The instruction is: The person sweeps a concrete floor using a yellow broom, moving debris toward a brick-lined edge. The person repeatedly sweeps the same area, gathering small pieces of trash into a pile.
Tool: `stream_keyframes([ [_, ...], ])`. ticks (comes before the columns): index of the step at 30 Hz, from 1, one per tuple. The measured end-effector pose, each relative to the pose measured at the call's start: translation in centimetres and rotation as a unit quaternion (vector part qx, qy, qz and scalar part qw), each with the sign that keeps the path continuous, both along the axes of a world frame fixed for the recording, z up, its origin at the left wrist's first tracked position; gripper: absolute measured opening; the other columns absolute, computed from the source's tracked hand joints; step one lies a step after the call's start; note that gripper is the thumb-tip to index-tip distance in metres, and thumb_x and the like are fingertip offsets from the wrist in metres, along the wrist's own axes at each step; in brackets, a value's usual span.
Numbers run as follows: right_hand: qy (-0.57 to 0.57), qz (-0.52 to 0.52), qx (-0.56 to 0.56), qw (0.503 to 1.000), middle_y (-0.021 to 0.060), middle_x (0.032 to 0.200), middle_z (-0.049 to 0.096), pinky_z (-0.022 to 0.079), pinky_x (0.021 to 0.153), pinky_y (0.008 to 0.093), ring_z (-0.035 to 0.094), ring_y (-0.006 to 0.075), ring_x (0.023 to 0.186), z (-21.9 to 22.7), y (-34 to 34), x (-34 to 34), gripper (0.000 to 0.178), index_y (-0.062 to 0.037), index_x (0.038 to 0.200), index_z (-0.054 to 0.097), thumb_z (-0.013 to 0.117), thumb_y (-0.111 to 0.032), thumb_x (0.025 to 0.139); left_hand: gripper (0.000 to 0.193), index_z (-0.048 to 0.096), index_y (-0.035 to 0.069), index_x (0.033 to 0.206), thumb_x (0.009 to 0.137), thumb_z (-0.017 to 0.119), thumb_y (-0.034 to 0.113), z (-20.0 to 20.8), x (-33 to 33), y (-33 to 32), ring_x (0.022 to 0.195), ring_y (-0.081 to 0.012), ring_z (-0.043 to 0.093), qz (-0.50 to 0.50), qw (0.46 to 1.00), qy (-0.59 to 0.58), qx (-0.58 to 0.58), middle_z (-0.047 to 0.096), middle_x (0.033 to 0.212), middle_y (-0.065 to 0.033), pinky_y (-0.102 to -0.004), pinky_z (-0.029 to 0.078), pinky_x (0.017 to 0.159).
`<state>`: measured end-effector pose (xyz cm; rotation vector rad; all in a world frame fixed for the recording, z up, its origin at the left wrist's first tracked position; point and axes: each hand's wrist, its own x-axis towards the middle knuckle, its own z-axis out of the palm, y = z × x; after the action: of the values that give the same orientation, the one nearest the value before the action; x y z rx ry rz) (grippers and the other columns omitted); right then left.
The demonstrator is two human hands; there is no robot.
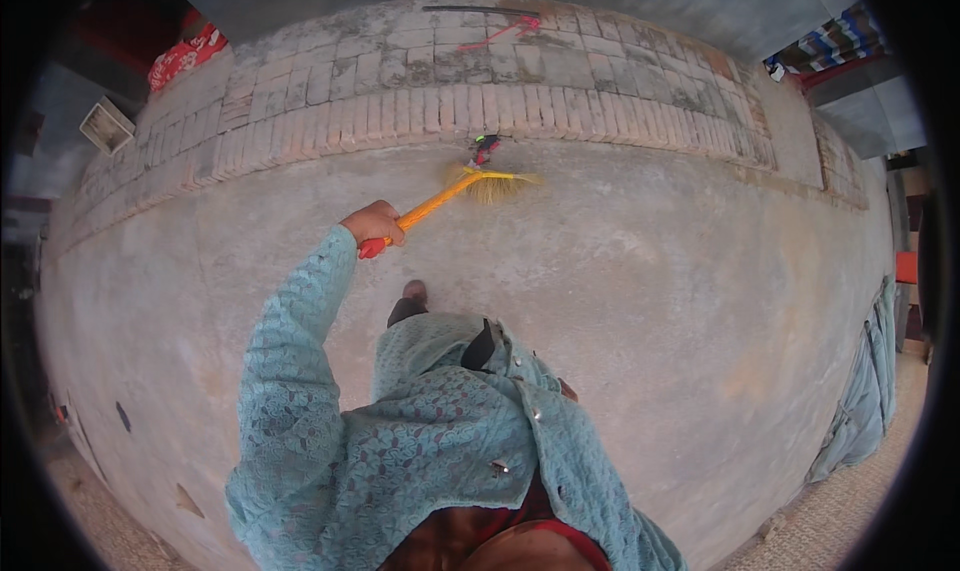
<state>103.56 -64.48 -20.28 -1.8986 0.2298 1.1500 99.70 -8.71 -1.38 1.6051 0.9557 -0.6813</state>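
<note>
The person's left hand (375,225) had its fingers wrapped around the orange handle of a broom (440,201), gripping it close to the red end (371,248), which stuck out on the near side of the fist. From those fingers the handle slanted away to the right, ending in a yellow band (490,175) with straw-coloured bristles (492,191) fanned below it over the grey concrete floor (650,271). The state of the right fingers could not be told. Farther from the left fingers than the bristles, just beyond the yellow band, lay a small dark and red clump (485,150) with a spot of yellow-green, beside the brick edging (410,111). Farther still in that direction, a dark rod (480,11) and a pinkish-red strip (500,33) lay on the brick paving (350,74). Well to the left of the fingers and farther out were a pale box (107,128) and a red-and-white patterned cloth (188,59). Nearer the body than the fingers, and slightly to their right, a brown shoe (415,291) stood on the concrete. Far to the right of the fingers, a blue-grey cloth (860,391) hung in folds at the floor's edge.
</note>
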Motion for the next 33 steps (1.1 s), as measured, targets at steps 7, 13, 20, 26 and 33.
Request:
stream_keyframes([
  [7,0.014,-0.057,-0.044,0.997,0.0200,0.117,0.046,0.042,0.076,0.0241,0.052,0.0168,0.095,-4.3,-1.9,-1.2,0.039,0.0044,0.106,0.053,0.048,-0.016,0.074,0.028,0.055,-0.003,0.081,0.057,0.062,0.009,1.4,-0.9,-0.7,0.054,-0.0193,0.052,-0.159,0.975,-0.088,0.130,0.054,0.064,-0.0107,-0.0310,0.042,0.051],
  [13,-0.170,0.183,-0.053,0.967,0.0232,0.117,0.045,0.044,0.077,0.0276,0.055,0.0255,0.095,-6.7,-5.4,-3.0,0.031,-0.0023,0.099,0.059,0.053,-0.015,0.071,0.029,0.054,-0.003,0.082,0.058,0.062,0.011,4.6,-0.9,-3.4,0.048,-0.0176,0.050,-0.081,0.993,-0.082,-0.023,0.053,0.062,-0.0092,-0.0294,0.041,0.046],
  [20,-0.194,0.164,-0.015,0.967,0.0241,0.113,0.048,0.045,0.069,0.0288,0.057,0.0241,0.087,-4.5,-5.2,-4.0,0.028,0.0001,0.093,0.059,0.053,-0.014,0.069,0.021,0.054,-0.002,0.083,0.068,0.057,0.013,-0.1,0.9,-8.4,0.043,-0.0111,0.048,0.106,0.931,-0.118,-0.330,0.051,0.062,-0.0044,-0.0235,0.040,0.040],
  [26,-0.220,0.160,-0.014,0.962,0.0228,0.109,0.052,0.045,0.060,0.0281,0.058,0.0201,0.071,-5.5,-5.6,-4.5,0.024,0.0012,0.087,0.059,0.055,-0.013,0.068,0.013,0.053,0.004,0.074,0.072,0.056,0.016,-7.2,7.8,-13.3,0.045,-0.0097,0.048,0.190,0.896,-0.112,-0.384,0.051,0.061,-0.0036,-0.0234,0.043,0.045],
  [33,-0.173,0.154,-0.046,0.972,0.0212,0.108,0.052,0.044,0.066,0.0273,0.057,0.0188,0.079,-3.5,-4.7,-4.1,0.026,0.0019,0.092,0.058,0.055,-0.012,0.070,0.010,0.052,0.005,0.073,0.072,0.055,0.015,-11.7,9.2,-8.2,0.048,-0.0093,0.049,0.352,0.828,-0.150,-0.409,0.052,0.062,-0.0038,-0.0249,0.044,0.045],
])
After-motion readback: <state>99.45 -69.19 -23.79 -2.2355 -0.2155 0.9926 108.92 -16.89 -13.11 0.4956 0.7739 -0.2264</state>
